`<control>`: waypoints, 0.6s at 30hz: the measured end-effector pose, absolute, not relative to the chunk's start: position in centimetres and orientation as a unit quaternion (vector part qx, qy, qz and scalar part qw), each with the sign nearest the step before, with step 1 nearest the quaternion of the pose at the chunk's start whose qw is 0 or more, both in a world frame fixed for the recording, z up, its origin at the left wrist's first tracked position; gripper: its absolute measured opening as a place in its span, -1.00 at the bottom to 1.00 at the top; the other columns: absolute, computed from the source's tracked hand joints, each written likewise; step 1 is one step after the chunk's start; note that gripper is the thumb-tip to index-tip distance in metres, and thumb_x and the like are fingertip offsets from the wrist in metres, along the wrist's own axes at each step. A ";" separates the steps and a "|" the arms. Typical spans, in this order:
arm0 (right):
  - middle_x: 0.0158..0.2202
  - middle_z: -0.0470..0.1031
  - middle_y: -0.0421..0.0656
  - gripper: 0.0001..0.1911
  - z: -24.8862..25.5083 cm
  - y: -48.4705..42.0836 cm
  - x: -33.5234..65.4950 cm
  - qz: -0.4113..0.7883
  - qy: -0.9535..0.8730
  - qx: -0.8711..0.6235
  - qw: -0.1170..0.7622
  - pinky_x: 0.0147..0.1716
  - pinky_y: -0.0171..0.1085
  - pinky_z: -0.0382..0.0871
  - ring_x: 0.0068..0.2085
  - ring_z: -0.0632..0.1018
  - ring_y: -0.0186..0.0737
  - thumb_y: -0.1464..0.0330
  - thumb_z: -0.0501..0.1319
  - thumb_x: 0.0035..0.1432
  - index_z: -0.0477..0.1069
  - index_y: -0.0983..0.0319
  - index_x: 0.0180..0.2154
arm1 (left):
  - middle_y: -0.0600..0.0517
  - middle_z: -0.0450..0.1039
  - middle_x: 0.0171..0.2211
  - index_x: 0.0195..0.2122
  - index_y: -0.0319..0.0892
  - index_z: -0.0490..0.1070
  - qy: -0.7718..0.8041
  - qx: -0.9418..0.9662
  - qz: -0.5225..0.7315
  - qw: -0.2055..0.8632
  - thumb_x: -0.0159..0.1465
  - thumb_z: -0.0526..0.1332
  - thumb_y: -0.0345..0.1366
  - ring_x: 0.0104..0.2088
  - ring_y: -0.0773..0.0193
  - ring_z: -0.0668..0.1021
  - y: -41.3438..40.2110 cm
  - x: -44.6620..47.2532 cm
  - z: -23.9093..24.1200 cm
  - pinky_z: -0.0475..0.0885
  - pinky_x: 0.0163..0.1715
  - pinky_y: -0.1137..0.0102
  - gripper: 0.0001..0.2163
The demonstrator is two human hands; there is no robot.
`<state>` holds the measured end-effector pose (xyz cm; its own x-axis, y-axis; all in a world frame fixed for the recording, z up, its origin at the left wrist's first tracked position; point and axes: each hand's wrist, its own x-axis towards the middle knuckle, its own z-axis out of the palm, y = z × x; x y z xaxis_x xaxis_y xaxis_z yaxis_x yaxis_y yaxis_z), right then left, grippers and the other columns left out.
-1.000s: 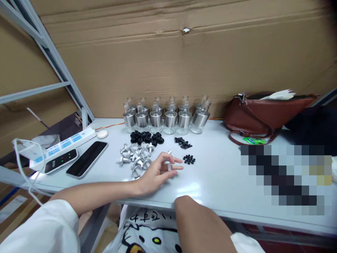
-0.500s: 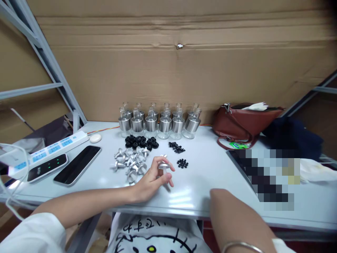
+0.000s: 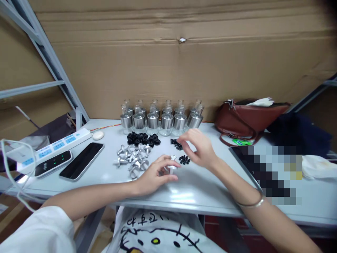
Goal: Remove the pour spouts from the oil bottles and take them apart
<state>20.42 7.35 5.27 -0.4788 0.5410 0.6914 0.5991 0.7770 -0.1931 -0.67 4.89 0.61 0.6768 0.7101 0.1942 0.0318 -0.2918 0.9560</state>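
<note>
Near the table's front, my left hand [image 3: 158, 174] is closed around a silver mushroom-shaped fitting [image 3: 172, 170], its stem between thumb and fingers. My right hand [image 3: 198, 147] reaches over from the right, fingers bent into a pinch at a small pile of black elongated plastic pieces [image 3: 174, 142]; whether a piece is between its blurred fingertips is hidden. Small black caps [image 3: 184, 160] lie just below that hand. To the left of both hands are a heap of silver fittings [image 3: 135, 158] and, behind it, a cluster of round black parts [image 3: 142, 138].
Two rows of glass bottles with metal sleeves [image 3: 166, 121] stand along the cardboard wall [image 3: 158, 70]. On the left lie a phone [image 3: 82, 161], a black device with green lights [image 3: 53, 163] and a power strip [image 3: 58, 144]. A brown bag [image 3: 237, 119] and a partly blurred dark tablet-like slab [image 3: 243, 165] are right.
My right hand has come up from the lower right to the black elongated pieces. My left hand keeps the fitting, now turned slightly. The whole view has shifted a little.
</note>
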 end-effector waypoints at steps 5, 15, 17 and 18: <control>-0.37 0.49 -0.09 -0.82 4.8 9.4 22.0 0.121 -0.879 -0.416 0.200 -0.29 -0.26 0.32 -0.32 0.48 -0.18 0.44 0.09 0.17 0.44 0.28 -0.41 | 0.02 0.31 -0.14 -0.08 -0.07 0.41 0.257 0.734 0.318 0.542 0.23 0.24 -0.23 -0.29 0.36 0.39 5.0 -0.7 0.4 0.31 -0.24 0.40 -0.77; -0.17 0.51 0.17 -0.55 6.6 7.8 21.8 0.059 -0.666 -0.743 -0.039 0.01 0.26 0.10 -0.07 0.47 0.21 0.21 -0.03 0.35 0.51 0.36 -0.26 | 0.03 0.29 -0.15 -0.07 -0.08 0.38 0.283 0.726 0.321 0.538 0.24 0.22 -0.22 -0.32 0.38 0.36 4.7 -0.7 0.8 0.30 -0.25 0.41 -0.77; -0.06 0.44 0.25 -0.52 6.6 8.1 23.1 0.082 -0.605 -0.790 -0.059 -0.02 0.29 0.13 0.01 0.42 0.31 0.17 -0.05 0.35 0.50 0.39 -0.17 | 0.03 0.29 -0.15 -0.08 -0.08 0.38 0.285 0.720 0.318 0.547 0.24 0.22 -0.21 -0.35 0.39 0.36 4.6 -0.7 0.9 0.30 -0.27 0.41 -0.77; -0.07 0.43 0.28 -0.51 6.4 8.3 24.0 0.091 -0.592 -0.799 -0.054 -0.05 0.28 0.18 0.00 0.42 0.33 0.15 -0.03 0.33 0.50 0.40 -0.18 | 0.02 0.29 -0.14 -0.08 -0.09 0.38 0.285 0.718 0.317 0.550 0.24 0.22 -0.21 -0.35 0.39 0.36 4.6 -0.7 0.9 0.30 -0.28 0.41 -0.76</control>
